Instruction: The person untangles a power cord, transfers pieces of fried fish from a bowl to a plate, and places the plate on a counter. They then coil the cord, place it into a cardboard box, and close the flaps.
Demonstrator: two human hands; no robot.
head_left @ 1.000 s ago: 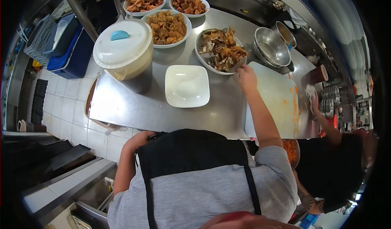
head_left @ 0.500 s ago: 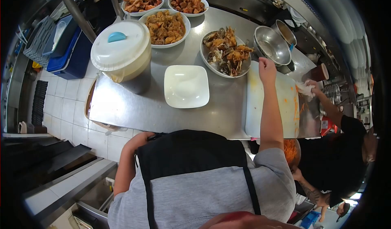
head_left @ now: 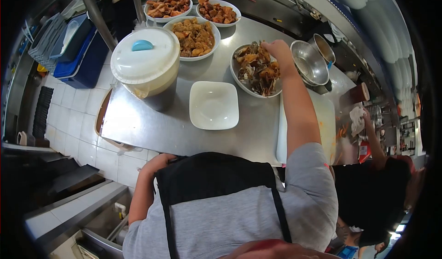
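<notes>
My right hand (head_left: 278, 51) reaches over the far rim of a white bowl (head_left: 238, 81) heaped with browned fried fish (head_left: 258, 70). Its fingers are closed at the top of the heap, on a piece of fried fish; the fingertips are partly hidden. To the left of that bowl, a square white bowl (head_left: 213, 106) stands on the steel table with nothing in it. Near the table's front edge, my left hand (head_left: 161, 161) rests by the waist of my black apron, its fingers mostly hidden.
A lidded white tub (head_left: 146, 58) stands at left. Behind are bowls of saucy meat (head_left: 191, 37), (head_left: 169, 5), (head_left: 217, 13). Right are a cutting board (head_left: 324, 116) with orange shreds and metal bowls (head_left: 311, 63). A co-worker's hand holds a white cloth (head_left: 357, 120).
My right hand has moved left from above the cutting board onto the fried fish. The co-worker's hand with the cloth has shifted away from the board. The view has tilted slightly.
</notes>
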